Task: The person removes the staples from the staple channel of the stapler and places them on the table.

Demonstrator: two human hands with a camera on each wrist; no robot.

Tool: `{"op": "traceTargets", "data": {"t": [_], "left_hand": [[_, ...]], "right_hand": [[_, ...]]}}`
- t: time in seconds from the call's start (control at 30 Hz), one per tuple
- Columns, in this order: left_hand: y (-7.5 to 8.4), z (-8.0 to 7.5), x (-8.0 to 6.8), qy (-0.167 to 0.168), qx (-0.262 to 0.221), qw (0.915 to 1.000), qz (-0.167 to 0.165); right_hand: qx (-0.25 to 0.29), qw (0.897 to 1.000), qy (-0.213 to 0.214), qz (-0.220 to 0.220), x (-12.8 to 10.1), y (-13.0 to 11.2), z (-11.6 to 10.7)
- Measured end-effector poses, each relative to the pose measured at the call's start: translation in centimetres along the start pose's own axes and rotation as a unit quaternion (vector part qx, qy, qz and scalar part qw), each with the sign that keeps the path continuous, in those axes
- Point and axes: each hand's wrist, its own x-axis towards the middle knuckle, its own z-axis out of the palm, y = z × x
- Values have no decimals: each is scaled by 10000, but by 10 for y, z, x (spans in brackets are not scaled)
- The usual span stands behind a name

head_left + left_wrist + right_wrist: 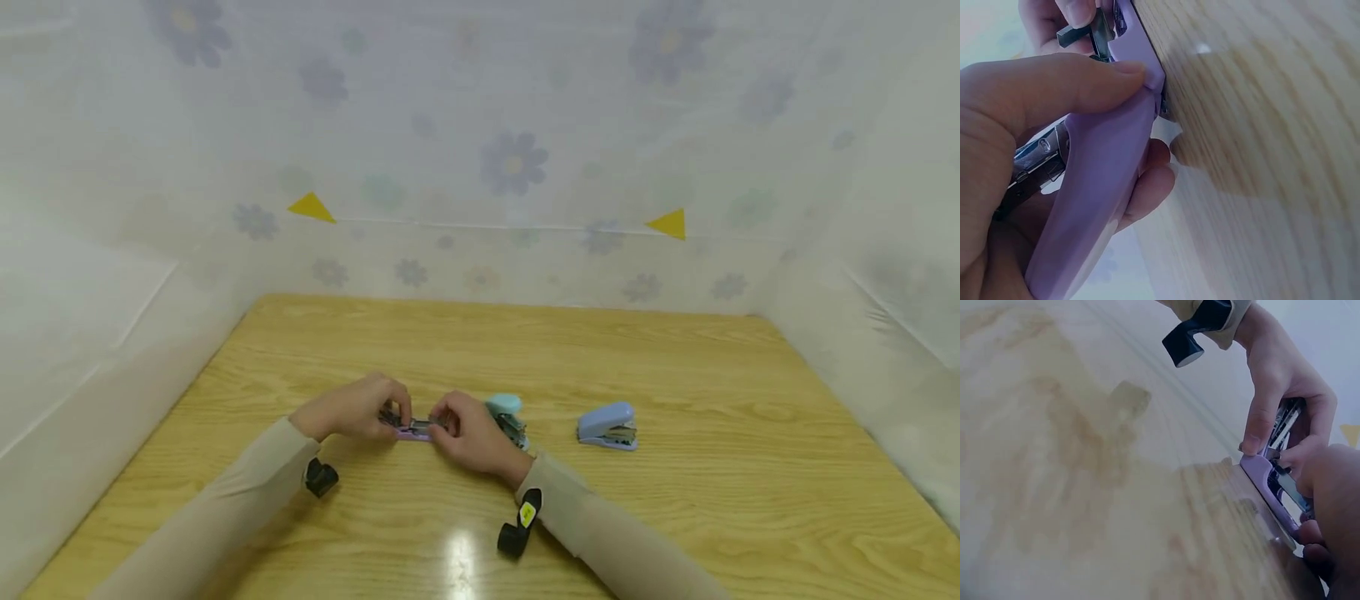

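Observation:
A purple stapler (412, 435) is folded wide open just at the tabletop, between both hands. My left hand (363, 408) grips its cover end; the left wrist view shows the thumb lying across the purple cover (1100, 150) and fingertips behind it. At the other end, my right hand (472, 433) holds the base, fingers curled by a dark metal piece (1075, 36). Bare metal of the staple channel (1038, 162) shows beside the left palm. In the right wrist view the purple base (1259, 472) runs down to the right fingers, which hide its far end.
Just behind the right hand stands a mint-green stapler (505, 406), partly covered by that hand. A blue stapler (607, 425) sits farther right. Pale flowered sheeting (480, 258) encloses the wooden table (675, 517) at the back and sides.

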Motion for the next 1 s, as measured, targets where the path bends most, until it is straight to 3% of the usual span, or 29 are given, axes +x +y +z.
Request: {"op": "traceTargets", "data": {"t": [0.23, 0.47, 0.6, 0.8, 1.0], "left_hand": [[1, 4, 3, 42, -12, 10000, 78], [1, 4, 0, -54, 64, 9997, 248], [1, 3, 0, -251, 194, 9991, 285], [0, -2, -2, -576, 285, 9978, 134], [0, -3, -2, -644, 199, 9976, 171]], "right_hand": [[-80, 9984, 437, -350, -11, -1, 0], [-156, 9931, 437, -1080, -29, -10, 4], [-337, 9897, 109, -1385, -38, -15, 5], [-447, 9913, -664, -1050, -51, -23, 4], [-1107, 9839, -672, -1228, -56, -28, 5]]}}
